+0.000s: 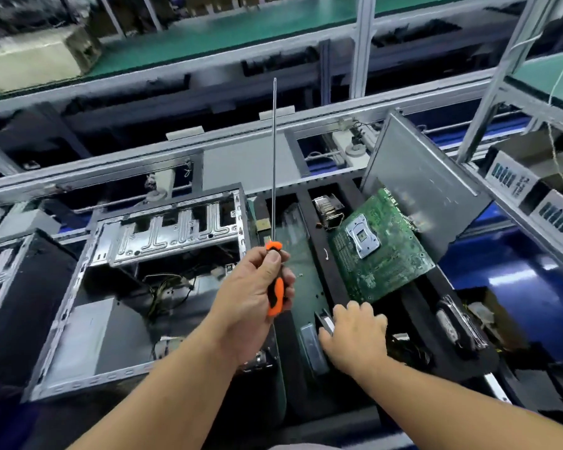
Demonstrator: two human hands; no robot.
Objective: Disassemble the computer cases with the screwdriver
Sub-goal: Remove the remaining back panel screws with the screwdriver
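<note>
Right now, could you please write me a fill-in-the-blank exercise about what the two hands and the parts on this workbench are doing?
1. The left hand grips a screwdriver with a handle coloured black and ____.
2. The screwdriver's long metal shaft points ____.
3. The right hand reaches into a black tray that holds a ____ circuit board.
4. The open computer case lies to the ____ of the tray.

Missing words: orange; up; green; left
</note>
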